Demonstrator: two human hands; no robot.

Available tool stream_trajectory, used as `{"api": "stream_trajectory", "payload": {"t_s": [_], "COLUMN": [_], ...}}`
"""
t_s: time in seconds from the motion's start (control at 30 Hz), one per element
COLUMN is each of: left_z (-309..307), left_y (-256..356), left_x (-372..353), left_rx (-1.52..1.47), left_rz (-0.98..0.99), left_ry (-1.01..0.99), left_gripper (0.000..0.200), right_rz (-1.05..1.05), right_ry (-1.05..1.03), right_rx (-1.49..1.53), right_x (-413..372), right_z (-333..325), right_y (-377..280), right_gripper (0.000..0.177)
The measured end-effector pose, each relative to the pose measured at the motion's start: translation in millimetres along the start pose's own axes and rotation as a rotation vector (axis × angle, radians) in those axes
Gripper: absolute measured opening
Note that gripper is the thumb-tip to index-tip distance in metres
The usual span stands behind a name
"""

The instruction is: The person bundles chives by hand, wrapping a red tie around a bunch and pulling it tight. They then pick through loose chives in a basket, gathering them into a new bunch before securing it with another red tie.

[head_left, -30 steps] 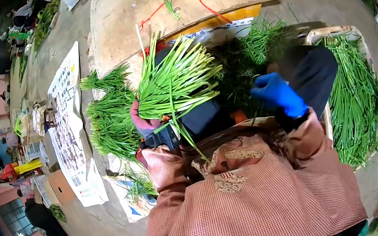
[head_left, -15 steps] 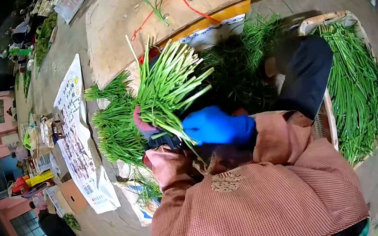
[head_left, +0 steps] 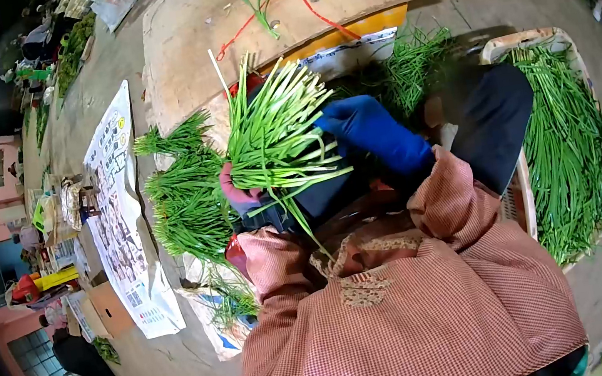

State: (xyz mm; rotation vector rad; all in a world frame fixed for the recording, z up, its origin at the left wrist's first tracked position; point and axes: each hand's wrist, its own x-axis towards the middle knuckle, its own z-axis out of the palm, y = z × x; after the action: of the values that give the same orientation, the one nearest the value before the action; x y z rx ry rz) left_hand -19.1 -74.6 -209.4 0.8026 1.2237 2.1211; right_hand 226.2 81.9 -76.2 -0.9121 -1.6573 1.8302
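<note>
Head view, I'm looking straight down over the person's checked smock (head_left: 414, 319): left hand (head_left: 239, 191) in a pink glove, fingers wrapped tight round the lower stalks of a bunch of chives (head_left: 278, 125), which stands up off the lap with the cut ends fanning up and away from the body, a few stray blades hanging down toward the smock; right hand (head_left: 368, 129) in a blue glove, fingers together and laid against the right side of the bunch just above the left hand's grip, touching the stalks; can't tell from here if it pinches any of them. Bunch sits in front of the chest, between the two hands, over the dark-trousered knees. Just left of it a loose chive pile (head_left: 182, 202) lies on the floor, partly on a printed paper sheet (head_left: 117, 208). Right side, well apart from the hands, a pale crate (head_left: 520, 41) filled with more chives laid lengthwise. Past the bunch, a cardboard sheet (head_left: 216, 37) flat on the concrete with a red string (head_left: 317, 10) and a few loose green blades across it
</note>
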Motion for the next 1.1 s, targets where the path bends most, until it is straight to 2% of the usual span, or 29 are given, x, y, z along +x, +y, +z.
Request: {"api": "stream_trajectory", "payload": {"t_s": [0.03, 0.07, 0.17, 0.23, 0.3, 0.33, 0.37, 0.4, 0.43, 0.53, 0.6, 0.63, 0.7, 0.73, 0.77, 0.83, 0.87, 0.97, 1.03, 1.1], "left_z": [0, -1, -9, 11, -1, -4, -7, -8, -4, -3, 1, 3, -7, -11, -13, -9, -7, 13, 8, 3], "left_y": [-1, 0, -4, 6, 5, 2, -2, -6, -15, -9, -7, -4, 3, 3, 0, -3, -4, 13, 10, -1], "left_x": [1, 1, 3, -2, 3, 4, 4, 4, 1, 0, -3, -1, 6, 5, 4, 2, -1, 0, 0, 0], "left_rx": [-0.030, -0.015, -0.001, 0.064, -0.175, -0.176, 0.023, 0.223, 0.110, 0.268, 0.288, 0.286, -0.427, -0.537, -0.538, -0.211, -0.185, -0.345, -0.392, -0.077], "left_rz": [0.030, 0.106, 0.135, 0.142, -0.181, -0.180, 0.064, 0.305, 0.261, 0.297, 0.223, 0.356, -0.200, -0.194, -0.193, -0.164, -0.079, -0.127, -0.164, 0.134], "left_ry": [-0.017, -0.146, -0.172, -0.069, 0.206, 0.210, 0.027, -0.157, 0.006, -0.106, 0.046, -0.104, -0.025, -0.086, -0.087, 0.160, 0.058, 0.042, 0.016, -0.060], "left_gripper": [0.064, 0.063, 0.059, 0.056, 0.057, 0.057, 0.056, 0.055, 0.056, 0.055, 0.057, 0.043, 0.032, 0.026, 0.026, 0.026, 0.025, 0.032, 0.037, 0.039], "right_rz": [-0.041, 0.064, 0.081, 0.103, -0.117, -0.239, -0.240, -0.116, 0.010, 0.026, 0.109, 0.105, 0.130, 0.032, 0.031, 0.051, 0.096, 0.018, 0.065, 0.095], "right_ry": [-0.032, -0.061, -0.098, -0.087, -0.018, 0.039, 0.034, -0.012, -0.054, -0.090, -0.089, -0.089, -0.093, -0.051, -0.051, -0.035, -0.041, 0.000, -0.024, -0.014], "right_rx": [-0.163, 0.021, -0.072, -0.171, -0.503, -0.486, -0.489, -0.180, 0.129, 0.139, 0.256, 0.255, 0.220, 0.269, 0.268, 0.249, 0.236, 0.238, 0.268, 0.124], "right_x": [4, 3, 7, 12, 13, 6, 2, -2, -5, -1, 2, 2, 3, 5, 6, 6, 6, 9, 5, 2], "right_z": [1, 0, 1, 3, 9, 7, 6, 6, 5, 8, 12, 11, 9, 13, 15, 16, 16, 20, 17, 13], "right_y": [5, 10, 0, 0, -2, -6, -12, -17, -21, -23, -19, -19, -21, -16, -16, -19, -21, -12, -13, -9], "right_gripper": [0.022, 0.023, 0.025, 0.026, 0.031, 0.029, 0.029, 0.028, 0.027, 0.023, 0.020, 0.020, 0.019, 0.018, 0.018, 0.017, 0.016, 0.015, 0.015, 0.014]}}
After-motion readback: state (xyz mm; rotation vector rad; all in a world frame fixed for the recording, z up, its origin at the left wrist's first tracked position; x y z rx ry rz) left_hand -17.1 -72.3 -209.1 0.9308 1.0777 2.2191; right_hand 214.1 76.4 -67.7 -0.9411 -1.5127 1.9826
